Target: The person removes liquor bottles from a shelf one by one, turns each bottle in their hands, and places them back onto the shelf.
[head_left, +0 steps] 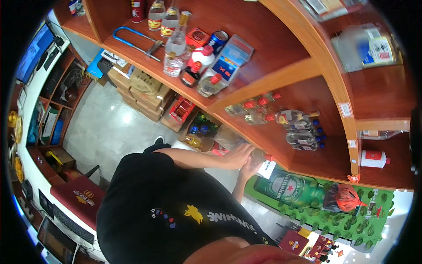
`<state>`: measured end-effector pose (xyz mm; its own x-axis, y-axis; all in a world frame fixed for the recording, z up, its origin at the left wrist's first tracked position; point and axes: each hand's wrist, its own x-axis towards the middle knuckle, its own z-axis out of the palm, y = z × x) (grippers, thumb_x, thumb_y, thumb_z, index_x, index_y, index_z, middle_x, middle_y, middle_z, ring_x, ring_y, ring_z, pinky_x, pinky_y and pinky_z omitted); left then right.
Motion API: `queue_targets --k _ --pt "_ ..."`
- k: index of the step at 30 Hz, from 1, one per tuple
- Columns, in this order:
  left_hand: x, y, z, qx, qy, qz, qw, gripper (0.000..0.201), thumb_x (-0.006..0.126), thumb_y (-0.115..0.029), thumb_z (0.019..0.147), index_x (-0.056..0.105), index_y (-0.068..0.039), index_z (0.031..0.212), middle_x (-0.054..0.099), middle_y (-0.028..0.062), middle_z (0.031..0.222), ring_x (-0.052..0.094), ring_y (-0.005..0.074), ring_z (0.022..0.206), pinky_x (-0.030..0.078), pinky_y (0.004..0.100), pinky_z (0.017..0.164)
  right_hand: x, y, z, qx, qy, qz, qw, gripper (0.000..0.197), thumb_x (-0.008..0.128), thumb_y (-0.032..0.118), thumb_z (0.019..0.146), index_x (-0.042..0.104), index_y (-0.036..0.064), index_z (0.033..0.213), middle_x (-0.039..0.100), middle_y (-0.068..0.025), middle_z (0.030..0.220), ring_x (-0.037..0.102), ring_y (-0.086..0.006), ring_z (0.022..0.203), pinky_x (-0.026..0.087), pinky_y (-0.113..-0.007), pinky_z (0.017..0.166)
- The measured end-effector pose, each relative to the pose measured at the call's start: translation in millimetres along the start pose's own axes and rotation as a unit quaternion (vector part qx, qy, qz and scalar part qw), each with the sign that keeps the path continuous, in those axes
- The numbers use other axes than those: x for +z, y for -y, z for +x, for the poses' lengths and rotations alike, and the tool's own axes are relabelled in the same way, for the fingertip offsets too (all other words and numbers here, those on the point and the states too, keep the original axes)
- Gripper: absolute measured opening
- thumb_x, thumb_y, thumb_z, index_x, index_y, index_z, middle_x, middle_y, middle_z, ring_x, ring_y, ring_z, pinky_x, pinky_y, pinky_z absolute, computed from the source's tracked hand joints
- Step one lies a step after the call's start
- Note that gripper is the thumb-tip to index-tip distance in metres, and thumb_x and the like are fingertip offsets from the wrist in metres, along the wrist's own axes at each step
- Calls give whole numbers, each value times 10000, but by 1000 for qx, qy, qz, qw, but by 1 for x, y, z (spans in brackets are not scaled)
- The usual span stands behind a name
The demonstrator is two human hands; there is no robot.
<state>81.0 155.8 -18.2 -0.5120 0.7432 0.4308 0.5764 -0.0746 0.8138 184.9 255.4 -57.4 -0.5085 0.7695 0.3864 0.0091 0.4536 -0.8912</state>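
Both hands out at centre frame, reaching in under the wooden shelf [281, 79]. Left hand [238, 155] curled over a clear bottle [259, 156], palm and fingers wrapped on its body. Right hand [249, 169] just below, tucked against the same bottle from underneath, grip hard to make out, cannot tell how far closed. Red cap [269, 157] poking out to the right of the fingers, white label card [266, 169] hanging just beneath. Above, in the shelf bay, more small clear bottles with red caps [257, 105] and blue caps [303, 132] lying in rows. Upper left of the frame: taller bottles [176, 44], blue can [217, 40], blue box [233, 59]. Lower right: big green bottle-shaped display [288, 187], red net bag [347, 198] beside it. Cardboard boxes [145, 90] down on the floor, left of centre.
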Motion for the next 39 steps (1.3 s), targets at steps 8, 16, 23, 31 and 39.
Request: queue_targets --k 8,16,23,31,39 --pt "-153 23 -77 -25 -68 25 997 456 716 -231 881 529 10 1220 563 207 1160 542 390 1094 468 459 924 90 84 -56 54 152 18 987 553 659 -41 896 408 -22 1389 655 -155 1130 655 -215 1026 526 -334 873" --pt "-342 -110 -26 160 -255 123 946 403 796 -205 812 598 28 1075 601 162 969 596 358 874 495 417 779 156 298 33 -197 246 44 948 362 749 153 886 584 -17 1160 701 -119 991 671 -206 932 516 -363 865" --pt "-422 -212 98 340 -348 160 859 387 777 -142 825 605 16 1133 643 160 1014 635 354 917 517 409 783 160 474 136 -358 175 96 912 445 692 40 931 447 -47 1292 593 -114 1159 603 -189 1094 517 -307 911" --pt "-435 -190 186 274 -359 185 873 414 702 -227 903 577 77 1155 641 226 1042 632 386 994 512 460 854 194 490 220 -341 109 -33 933 546 705 34 894 392 -77 1328 639 -233 1224 688 -251 1060 559 -323 835" --pt "-423 -182 189 216 -375 256 864 372 665 -195 928 569 74 1165 583 230 1037 628 413 946 518 476 816 199 488 213 -353 44 -138 924 509 783 94 834 500 -83 1218 682 -220 1087 711 -293 931 560 -361 811"
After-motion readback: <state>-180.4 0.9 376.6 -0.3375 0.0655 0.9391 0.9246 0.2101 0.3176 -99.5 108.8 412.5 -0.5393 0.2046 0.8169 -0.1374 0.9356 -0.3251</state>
